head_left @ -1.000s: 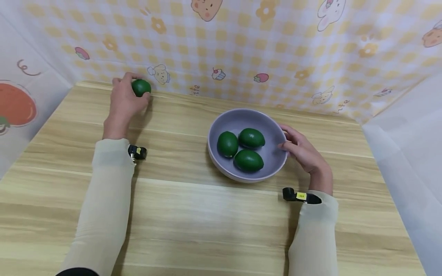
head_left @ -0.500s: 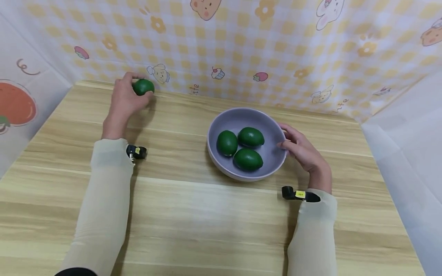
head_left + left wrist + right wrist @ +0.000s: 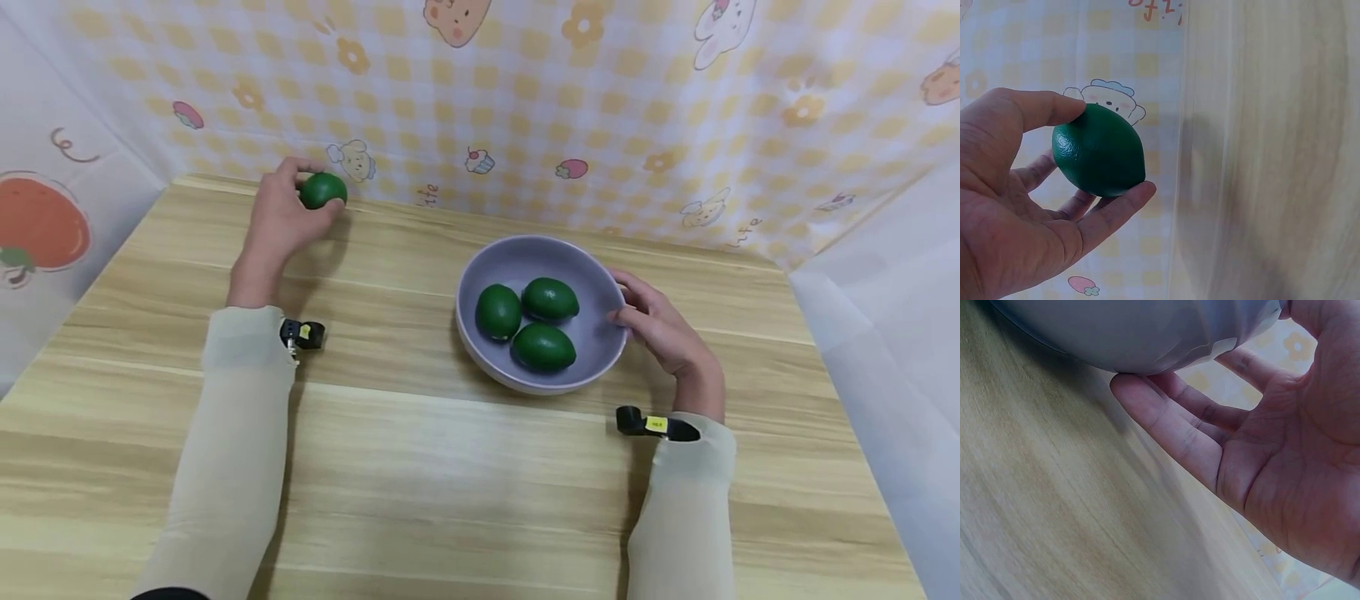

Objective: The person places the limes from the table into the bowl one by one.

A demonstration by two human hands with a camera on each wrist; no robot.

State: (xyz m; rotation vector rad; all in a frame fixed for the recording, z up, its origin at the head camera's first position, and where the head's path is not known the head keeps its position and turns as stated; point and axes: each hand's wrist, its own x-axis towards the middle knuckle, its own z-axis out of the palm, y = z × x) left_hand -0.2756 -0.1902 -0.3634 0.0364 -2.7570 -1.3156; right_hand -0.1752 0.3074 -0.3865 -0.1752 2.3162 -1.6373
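At the back left of the table, my left hand (image 3: 281, 212) holds a dark green lime (image 3: 323, 191) between thumb and fingers. The left wrist view shows this lime (image 3: 1100, 151) near the patterned cloth, its pointed end toward the little-finger side. My right hand (image 3: 663, 329) grips the right side of a grey-purple bowl (image 3: 600, 346), thumb over the rim and fingers outside. From the right wrist, fingertips (image 3: 1138, 397) touch the underside of the bowl (image 3: 1129, 334). Inside the bowl lie three more limes: one at left (image 3: 498, 312), one at the back (image 3: 551, 299), one in front (image 3: 543, 347).
A wooden table (image 3: 420, 483) lies under everything. Behind it hangs a yellow checked cloth (image 3: 510, 108) with cartoon prints, meeting the table's back edge. A white printed sheet (image 3: 45, 108) stands at the left, and another white sheet (image 3: 892, 333) borders the right.
The left hand has shifted slightly rightward with the lime along the back of the table. The right hand and the bowl with its limes stay in place.
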